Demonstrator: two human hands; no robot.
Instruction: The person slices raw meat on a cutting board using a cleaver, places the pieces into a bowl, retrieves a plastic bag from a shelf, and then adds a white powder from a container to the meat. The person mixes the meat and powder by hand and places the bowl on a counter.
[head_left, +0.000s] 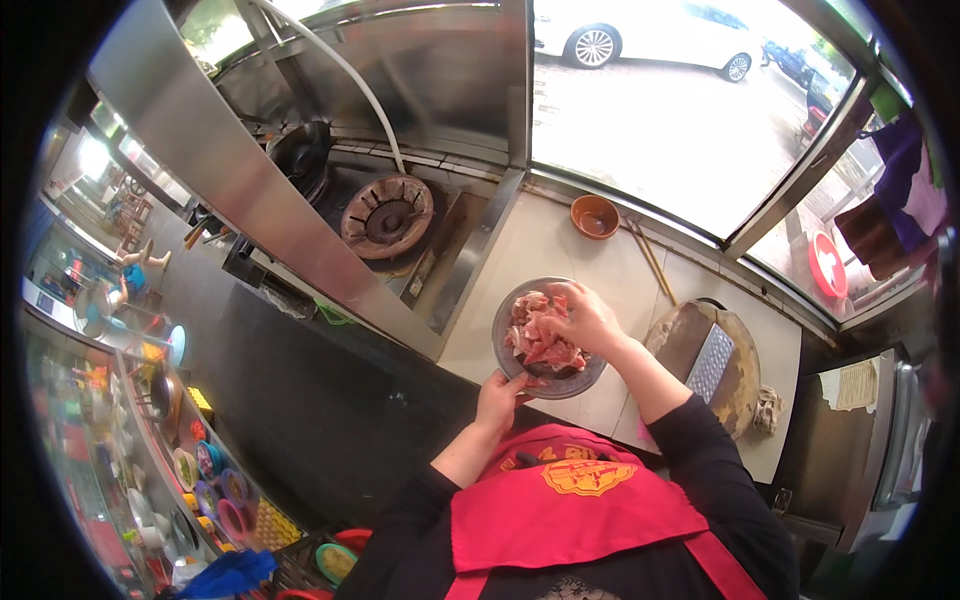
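Observation:
A round metal bowl (559, 388) of raw sliced meat (541, 334) is at the front edge of the tiled counter. My left hand (499, 405) grips its near rim, thumb on top and fingers underneath. Over the right side of the bowl, my right hand (589, 319) has its thumb and fingers around some of the meat. To the right lies a round wooden chopping board (742, 367) with a worn surface. A cleaver (711, 364) with a dimpled, shiny blade rests on it; its handle is hidden by my right arm.
A brown bowl (596, 217) and wooden chopsticks (651, 259) sit by the window ledge. Left of a steel partition (247, 157) are a gas burner (388, 217) and a black wok (300, 154). A crumpled cloth (768, 411) lies beyond the board. Shelved basins (236, 517) stand lower left.

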